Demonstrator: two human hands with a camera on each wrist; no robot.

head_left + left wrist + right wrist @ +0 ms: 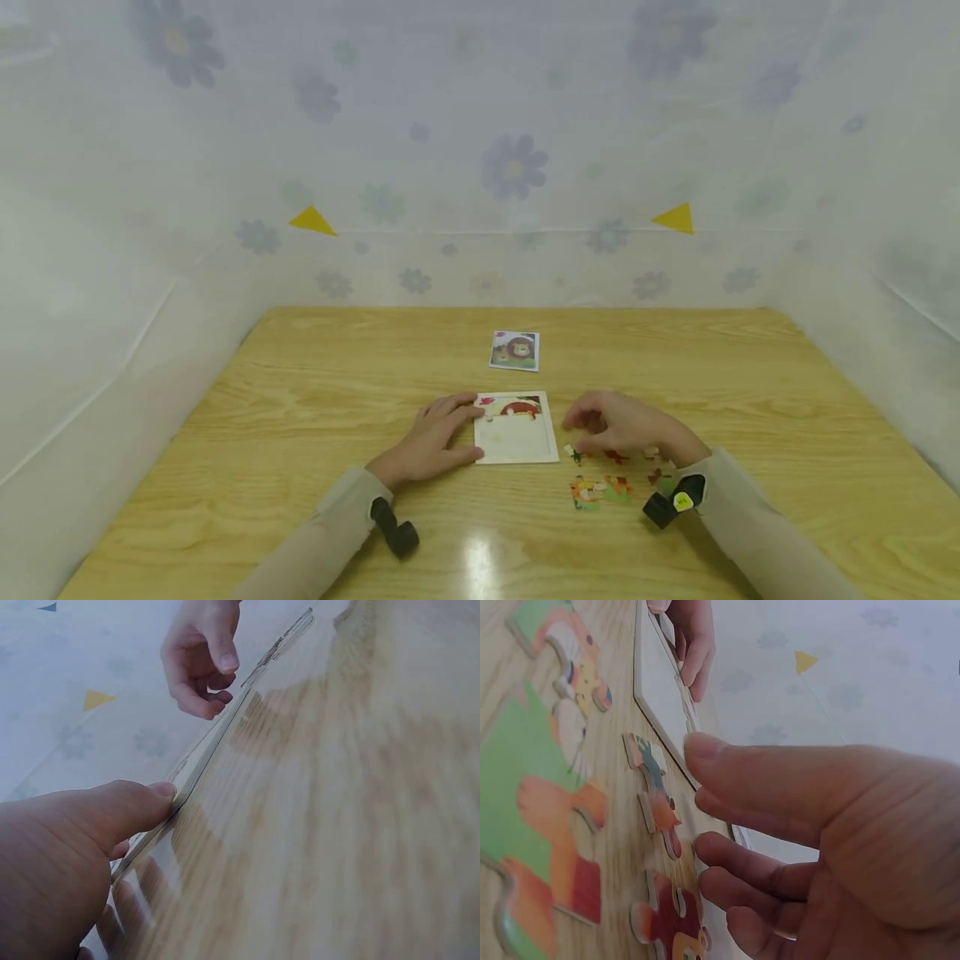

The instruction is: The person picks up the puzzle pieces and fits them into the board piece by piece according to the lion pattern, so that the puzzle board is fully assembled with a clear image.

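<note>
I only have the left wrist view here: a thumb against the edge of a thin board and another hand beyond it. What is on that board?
Observer: The puzzle tray has only its top row filled, showing red and dark pieces; the rest is bare white.
Operator: Is the other hand holding a piece?
Observer: The right hand hovers with curled fingers over the loose pieces; the right wrist view shows no piece gripped.
Operator: Where are those pieces?
Observer: On the table right of the tray, near the right wrist.
Operator: Any reference picture?
Observer: Yes, a small lion card lies beyond the tray. The left hand rests on the tray's left edge.
</note>
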